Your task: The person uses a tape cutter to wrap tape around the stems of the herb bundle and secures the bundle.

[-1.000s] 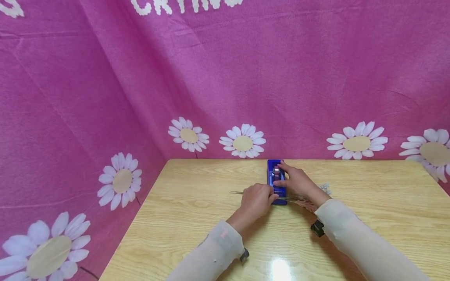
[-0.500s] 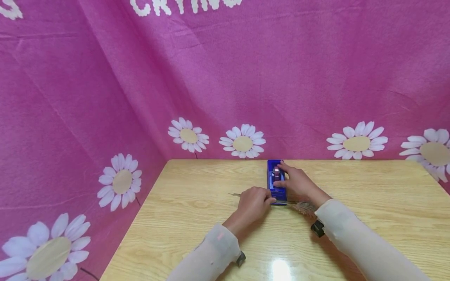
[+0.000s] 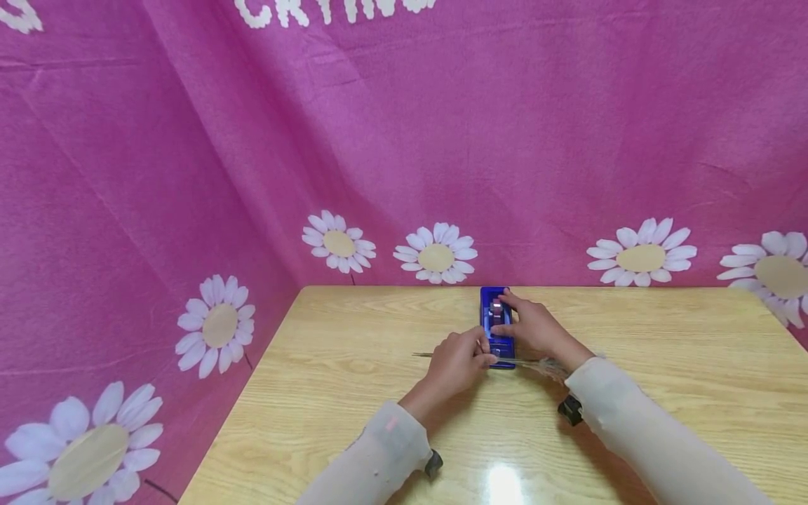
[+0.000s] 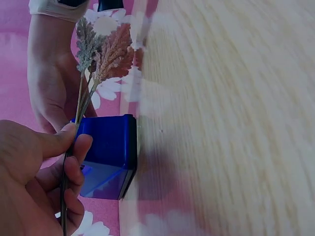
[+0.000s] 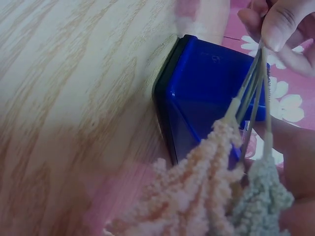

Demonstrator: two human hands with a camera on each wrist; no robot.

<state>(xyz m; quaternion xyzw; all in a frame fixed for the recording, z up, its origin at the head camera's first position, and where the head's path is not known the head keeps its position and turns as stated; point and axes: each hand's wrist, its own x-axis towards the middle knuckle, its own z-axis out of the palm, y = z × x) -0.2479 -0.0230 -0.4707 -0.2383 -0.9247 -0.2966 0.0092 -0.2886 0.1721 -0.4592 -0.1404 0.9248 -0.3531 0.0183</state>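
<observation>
A blue tape dispenser stands at the back edge of the wooden table, its serrated edge showing in the right wrist view. My left hand pinches several thin stems between thumb and fingers, just over the dispenser's near end. Those stems carry a pink dried-flower head and a grey-green flower head, which point to the right under my right forearm. With thumb and fingers spread around its upper part, my right hand grips the dispenser. In the right wrist view the flower heads partly cover that hand.
The wooden table ends at a pink cloth backdrop printed with daisies, behind and to the left. A black wrist camera hangs under the right sleeve.
My left hand shifted slightly toward me with the stems, then its fingers rose a little by the dispenser's near end. The flower heads swung slightly. My right hand stays on the dispenser.
</observation>
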